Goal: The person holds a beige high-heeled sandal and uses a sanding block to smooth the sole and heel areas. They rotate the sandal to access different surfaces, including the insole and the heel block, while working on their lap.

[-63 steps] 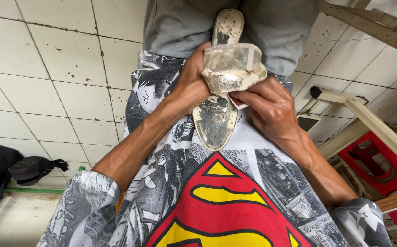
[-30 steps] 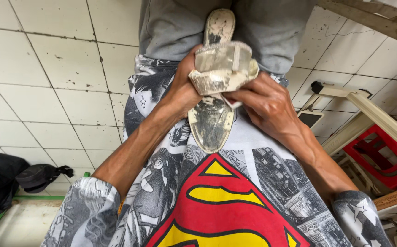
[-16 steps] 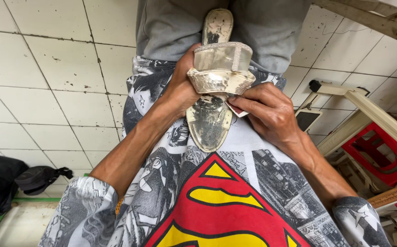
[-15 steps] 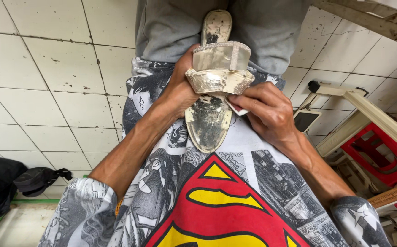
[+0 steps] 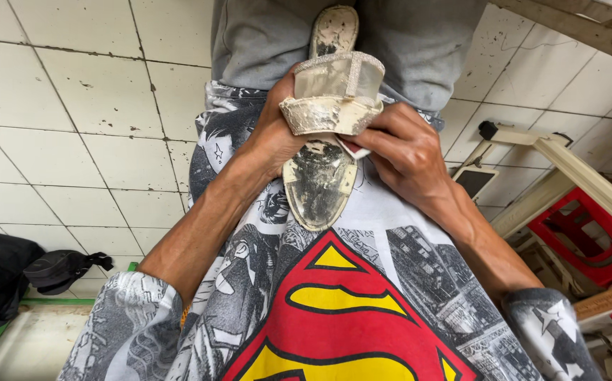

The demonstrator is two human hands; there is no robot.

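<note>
Cream-white and badly scuffed, a flat pointed-toe sandal with a sheer mesh strap (image 5: 325, 120) sits in the middle of the view, held against the person's lap over grey trousers (image 5: 263, 39) and a grey printed shirt with a red and yellow shield emblem (image 5: 341, 310). The sandal lies lengthwise, its heel end farthest from the camera and its pointed toe nearest, just above the top of the emblem. Its insole is smeared with dark grime, and the mesh strap arches over the middle of it, the strap's lower band crusted with a pale, dried coating.

At the sandal's left edge, the left hand (image 5: 272, 134) is clenched around the side of the strap and sole, thumb side pressed to the band. At the sandal's right edge, the right hand (image 5: 401, 152) grips the other end of the band, its fingers (image 5: 380, 137) curled in against the strap; a small red and white object (image 5: 354, 148) shows between those fingers and the sandal, too hidden to make out. Both forearms run back toward the camera on either side of the sandal.

Left of the sandal lies a floor of white square tiles (image 5: 73, 127), with a black bag (image 5: 9, 279) well off to the lower left. Right of the sandal stand a pale wooden frame (image 5: 567, 162) and a red plastic stool (image 5: 588, 236).
</note>
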